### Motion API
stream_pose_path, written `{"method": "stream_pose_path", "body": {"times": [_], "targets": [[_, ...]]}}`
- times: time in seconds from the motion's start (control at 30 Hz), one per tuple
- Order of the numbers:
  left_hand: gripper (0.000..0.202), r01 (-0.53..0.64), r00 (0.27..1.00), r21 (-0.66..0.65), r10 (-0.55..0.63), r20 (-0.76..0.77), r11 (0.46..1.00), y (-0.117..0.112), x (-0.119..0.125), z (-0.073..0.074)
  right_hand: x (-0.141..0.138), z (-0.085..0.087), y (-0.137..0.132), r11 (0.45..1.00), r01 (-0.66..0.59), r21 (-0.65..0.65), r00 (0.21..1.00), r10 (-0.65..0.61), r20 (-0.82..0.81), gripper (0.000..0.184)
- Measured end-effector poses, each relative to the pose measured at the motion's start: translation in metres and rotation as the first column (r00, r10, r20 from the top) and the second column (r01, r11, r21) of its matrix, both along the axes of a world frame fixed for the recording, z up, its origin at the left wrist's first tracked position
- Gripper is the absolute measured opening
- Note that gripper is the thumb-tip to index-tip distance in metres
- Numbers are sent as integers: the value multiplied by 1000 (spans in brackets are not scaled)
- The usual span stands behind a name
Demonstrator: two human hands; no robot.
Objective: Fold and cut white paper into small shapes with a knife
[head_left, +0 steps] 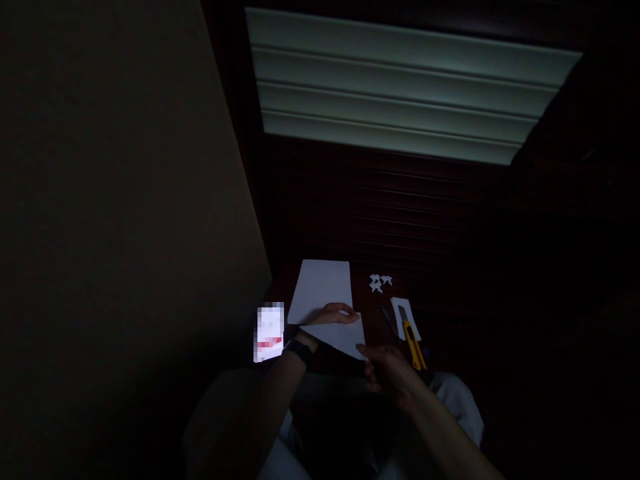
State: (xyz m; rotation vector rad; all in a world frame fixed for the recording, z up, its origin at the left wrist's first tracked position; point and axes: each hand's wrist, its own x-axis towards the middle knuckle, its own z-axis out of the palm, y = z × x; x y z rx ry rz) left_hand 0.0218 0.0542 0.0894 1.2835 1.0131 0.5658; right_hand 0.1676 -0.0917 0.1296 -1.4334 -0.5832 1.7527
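Observation:
A sheet of white paper (335, 337) with a slanted lower edge is held between my two hands. My left hand (336, 313) lies along its upper edge, fingers closed at the far corner. At the lower right corner my right hand (387, 365) pinches the sheet, thumb on top. Beyond my left hand lies a larger stack or sheet of white paper (323, 287) on the dark table. To the right of my hands a yellow utility knife (413, 343) rests partly over smaller white paper (401, 304). A thin dark tool (388, 319) lies beside it, its kind unclear.
Several small white folded paper pieces (376, 287) sit at the back right of the table. A bright, pixelated screen or card (269, 327) stands at the left. A wall (150, 200) rises on the left, with slatted panels (390, 87) ahead. The room is dark.

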Motion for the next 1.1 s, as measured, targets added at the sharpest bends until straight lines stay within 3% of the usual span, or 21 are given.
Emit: {"method": "stream_pose_path", "body": {"times": [0.17, 0.23, 0.3, 0.33, 0.47, 0.6, 0.93, 1.1], "targets": [[32, -96, 995, 76, 99, -32, 992, 2, -9, -2, 9, 6, -19, 989, -102, 106, 995, 103, 1, 34], [30, -114, 992, 132, 119, -37, 985, 2, -14, 0, 17, 4, -14, 984, 23, 177, 998, -33, 53, 35], [28, -114, 992, 187, 121, -25, 976, 1, -14, 4, 21, -2, 0, 938, 223, 265, 961, -257, 101, 36], [27, -113, 993, 210, 118, -15, 971, -1, -13, 6, 22, -6, 10, 932, 259, 253, 949, -295, 115, 33], [28, -108, 994, 284, 96, 54, 953, -8, 1, 12, 11, -20, 44, 945, 211, 252, 971, -233, 62, 29], [24, -143, 987, 339, 108, 121, 930, -7, 7, 16, -1, -29, 57, 921, 247, 300, 952, -289, 102, 26], [27, -337, 940, 314, 301, 161, 887, 0, 9, 13, 0, -43, 52, 892, 250, 376, 939, -318, 130, 19], [54, -361, 925, 228, 316, 212, 904, -3, 10, 14, 4, -48, 49, 890, 230, 393, 936, -313, 163, 20]]}}
